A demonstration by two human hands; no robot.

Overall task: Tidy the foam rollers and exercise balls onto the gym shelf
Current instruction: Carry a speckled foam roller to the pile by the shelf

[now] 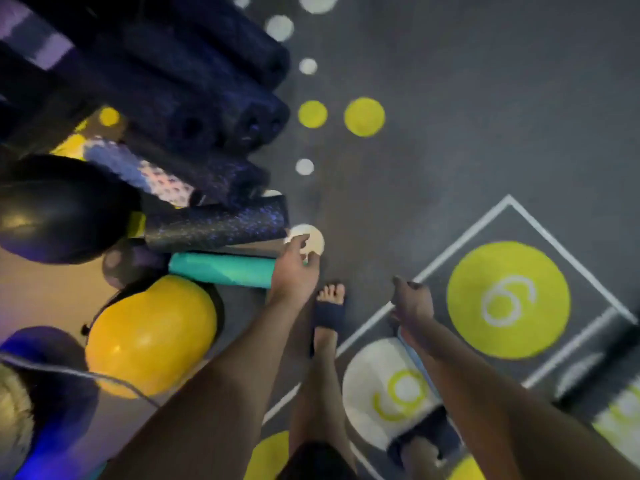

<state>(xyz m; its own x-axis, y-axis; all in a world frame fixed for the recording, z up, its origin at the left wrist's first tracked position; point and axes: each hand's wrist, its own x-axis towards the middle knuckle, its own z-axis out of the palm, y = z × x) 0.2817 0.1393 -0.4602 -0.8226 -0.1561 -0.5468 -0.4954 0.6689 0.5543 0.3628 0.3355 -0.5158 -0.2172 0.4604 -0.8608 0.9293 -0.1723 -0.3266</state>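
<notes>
1. Two bare forearms come up from the bottom edge. Between them a foot (pixel 329 306) in a dark strap sandal stands on the grey floor (pixel 450 116). The other foot (pixel 424 439) stands on a white numbered circle (pixel 377 386) and is partly hidden by the right arm.
2. The right hand (pixel 412 301), right of centre, shows its back, with the fingers curled under. It is blurred, so whether they close on anything cannot be told.
3. The left hand (pixel 294 270), at centre, has its fingers loosely apart and holds nothing. It lies over a white floor dot (pixel 313 237) at the right end of the teal foam roller (pixel 221 270). Whether it touches the roller is unclear.
4. The teal foam roller is a smooth cylinder on its side. Just below it sits the glossy yellow exercise ball (pixel 149 337). In the lower left corner a blue-lit ball (pixel 45 368) is cut off by the edge, and a thin cable (pixel 69 372) crosses it.
5. Above the teal one lies a black speckled roller (pixel 214 223), then a knobbly roller (pixel 138 171). A shiny black exercise ball (pixel 59 209) crowds the left edge.
6. In the upper left is a stack of dark rollers (pixel 194 98) with hollow ends. What carries them is hidden in purple-lit blur.
7. On the right a white-lined square encloses a fuzzy green numbered circle (pixel 507 299). Smaller white and green dots run towards the top of the frame.
</notes>
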